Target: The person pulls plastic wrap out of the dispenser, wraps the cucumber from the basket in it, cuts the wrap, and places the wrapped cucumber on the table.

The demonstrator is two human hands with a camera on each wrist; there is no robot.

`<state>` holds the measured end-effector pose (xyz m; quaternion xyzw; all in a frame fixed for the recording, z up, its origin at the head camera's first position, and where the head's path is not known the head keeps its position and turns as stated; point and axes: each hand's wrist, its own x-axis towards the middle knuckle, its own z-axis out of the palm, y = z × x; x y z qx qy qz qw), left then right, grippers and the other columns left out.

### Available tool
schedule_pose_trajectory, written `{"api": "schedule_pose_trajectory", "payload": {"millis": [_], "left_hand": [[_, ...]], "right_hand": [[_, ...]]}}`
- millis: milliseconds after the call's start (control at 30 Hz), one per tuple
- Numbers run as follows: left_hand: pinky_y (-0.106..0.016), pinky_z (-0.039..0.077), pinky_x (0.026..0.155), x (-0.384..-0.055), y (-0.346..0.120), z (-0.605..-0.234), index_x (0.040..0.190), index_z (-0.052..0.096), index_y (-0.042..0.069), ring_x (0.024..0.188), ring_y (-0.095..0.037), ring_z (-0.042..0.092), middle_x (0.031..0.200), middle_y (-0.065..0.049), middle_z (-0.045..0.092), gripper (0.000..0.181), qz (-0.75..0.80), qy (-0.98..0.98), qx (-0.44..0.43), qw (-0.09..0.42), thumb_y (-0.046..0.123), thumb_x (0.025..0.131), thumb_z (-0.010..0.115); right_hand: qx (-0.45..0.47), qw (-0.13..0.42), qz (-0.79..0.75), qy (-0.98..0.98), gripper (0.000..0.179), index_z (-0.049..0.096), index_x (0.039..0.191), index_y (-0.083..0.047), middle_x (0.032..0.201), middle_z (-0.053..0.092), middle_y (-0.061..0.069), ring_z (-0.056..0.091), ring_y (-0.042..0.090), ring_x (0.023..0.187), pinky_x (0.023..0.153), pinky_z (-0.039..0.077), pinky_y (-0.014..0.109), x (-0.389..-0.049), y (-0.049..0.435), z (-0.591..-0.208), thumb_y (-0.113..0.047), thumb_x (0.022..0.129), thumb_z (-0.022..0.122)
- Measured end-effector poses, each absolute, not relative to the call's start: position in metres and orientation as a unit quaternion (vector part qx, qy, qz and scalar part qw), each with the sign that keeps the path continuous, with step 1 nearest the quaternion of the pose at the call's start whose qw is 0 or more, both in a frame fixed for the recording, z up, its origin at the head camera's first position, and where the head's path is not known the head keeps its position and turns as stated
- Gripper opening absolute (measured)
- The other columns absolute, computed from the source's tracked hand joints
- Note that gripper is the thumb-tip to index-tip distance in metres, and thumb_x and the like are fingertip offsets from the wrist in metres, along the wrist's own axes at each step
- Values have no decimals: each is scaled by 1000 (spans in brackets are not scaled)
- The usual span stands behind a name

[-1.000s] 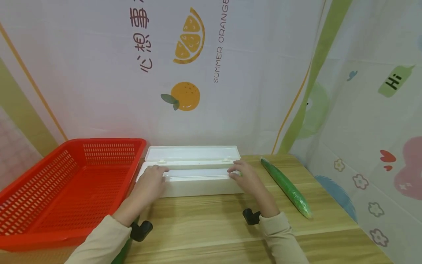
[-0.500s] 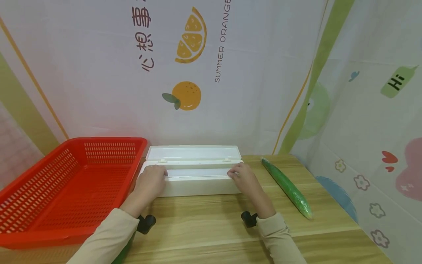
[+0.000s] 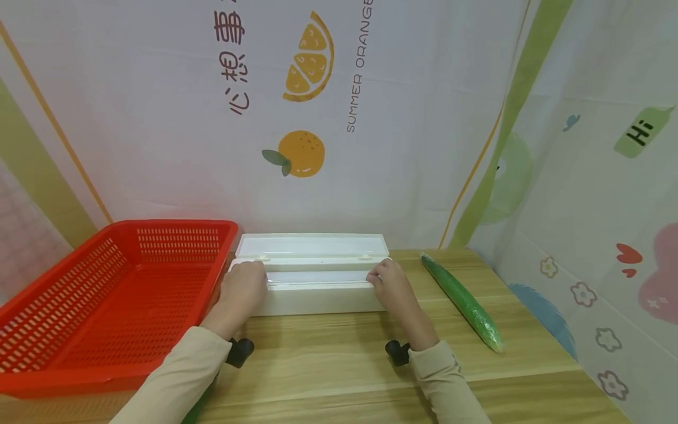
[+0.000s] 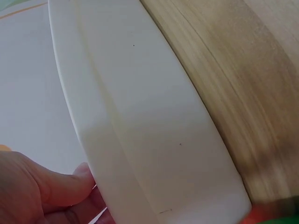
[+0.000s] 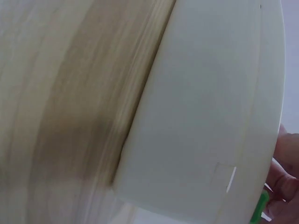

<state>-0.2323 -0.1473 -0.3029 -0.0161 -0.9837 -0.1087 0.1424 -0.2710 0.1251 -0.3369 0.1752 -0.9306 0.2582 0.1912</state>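
Observation:
A long white cling film dispenser [image 3: 318, 301] stands at the table's back edge, its lid [image 3: 312, 244] tipped back. Pale film [image 3: 318, 277] lies across its opening. At the left end my left hand [image 3: 243, 290] reaches over the front rim, thumb and fingers pinching the film. My right hand [image 3: 391, 284] does the same at the right end, fingers curled down into the opening. In the wrist views the dispenser's front wall [image 4: 154, 116] hides most of the fingertips. A small green piece [image 5: 259, 207] shows beside the right fingers.
A red plastic basket [image 3: 122, 377] stands on the left. A shiny, film-wrapped cucumber [image 3: 463, 303] lies on the wooden table [image 3: 328, 365] at the right. Another green cucumber [image 3: 197, 409] lies partly under the left forearm. A printed curtain [image 3: 402, 147] hangs behind.
The fingers of both hands have curled in closer at the dispenser's opening, and the right hand has dipped slightly. The dispenser, basket and cucumber stay in place.

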Motion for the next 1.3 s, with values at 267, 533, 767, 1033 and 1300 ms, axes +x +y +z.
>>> {"api": "schedule_pose_trajectory", "payload": {"millis": [267, 533, 767, 1033, 1300], "left_hand": [[-37, 47, 51, -233, -147, -298, 76, 62, -3, 61, -26, 52, 70, -16, 61, 14, -109, -985, -3, 131, 0, 85, 52], [-46, 45, 70, -234, -142, -291, 87, 60, -6, 77, -33, 51, 76, -17, 59, 10, -101, -986, -2, 129, 3, 83, 57], [-33, 42, 52, -236, -143, -280, 80, 57, -3, 61, -27, 52, 67, -14, 56, 9, -109, -987, -9, 114, 0, 84, 50], [-30, 40, 53, -235, -145, -267, 84, 59, 2, 63, -24, 51, 70, -10, 58, 13, -117, -988, -35, 93, -3, 85, 47], [-28, 41, 53, -236, -153, -260, 82, 60, 2, 65, -23, 49, 72, -9, 58, 14, -107, -987, -73, 92, -4, 85, 48]], "right_hand": [[183, 200, 228, -935, 14, 63, 87, 0, 85, 62, 10, 52, 26, 86, 86, 42, 43, -273, 124, -339, -10, 92, 55], [169, 264, 172, -934, 16, 61, 87, -2, 84, 62, 9, 55, 28, 88, 81, 40, 44, -273, 124, -337, -15, 93, 54], [176, 335, 164, -911, 12, 62, 84, -3, 80, 61, 8, 54, 24, 75, 67, 42, 36, -270, 122, -335, -13, 90, 57], [166, 319, 222, -906, 11, 63, 88, -4, 77, 63, 6, 57, 17, 64, 58, 49, 33, -269, 120, -331, -12, 92, 56], [195, 318, 252, -893, 10, 64, 89, -3, 78, 64, 8, 57, 16, 66, 62, 51, 31, -272, 122, -332, -8, 92, 55]]}}
